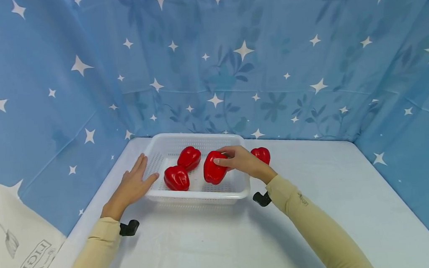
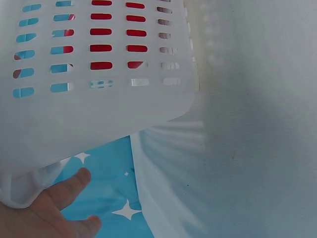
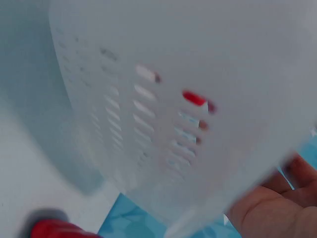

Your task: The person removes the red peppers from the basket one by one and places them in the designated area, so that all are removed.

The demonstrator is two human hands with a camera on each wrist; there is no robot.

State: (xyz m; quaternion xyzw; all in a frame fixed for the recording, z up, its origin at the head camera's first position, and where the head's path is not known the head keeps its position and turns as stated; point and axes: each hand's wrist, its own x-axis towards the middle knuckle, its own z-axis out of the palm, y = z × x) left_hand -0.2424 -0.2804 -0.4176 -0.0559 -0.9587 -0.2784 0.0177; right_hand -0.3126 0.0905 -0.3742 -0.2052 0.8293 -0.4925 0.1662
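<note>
My right hand (image 1: pixel 241 161) grips a red bell pepper (image 1: pixel 212 170) over the right part of a white perforated plastic basket (image 1: pixel 200 197), thumb on its near side. Two more red bell peppers, one farther back (image 1: pixel 189 158) and one nearer the front (image 1: pixel 176 178), lie inside on the left. At the basket's left rim is my left hand (image 1: pixel 129 187), its fingers extended and spread. In the left wrist view, red shows through slots in the basket wall (image 2: pixel 74 119), with the left hand (image 2: pixel 59 213) beside its rim. The right wrist view shows the right hand (image 3: pixel 277 213) partly behind the basket wall (image 3: pixel 223 163).
Another red bell pepper (image 1: pixel 261 154) lies on the white table (image 1: pixel 336 191), just right of the basket. A blue curtain with white stars (image 1: pixel 209 67) hangs behind the table and along its sides. Pale printed cloth (image 1: pixel 19 250) covers the lower left.
</note>
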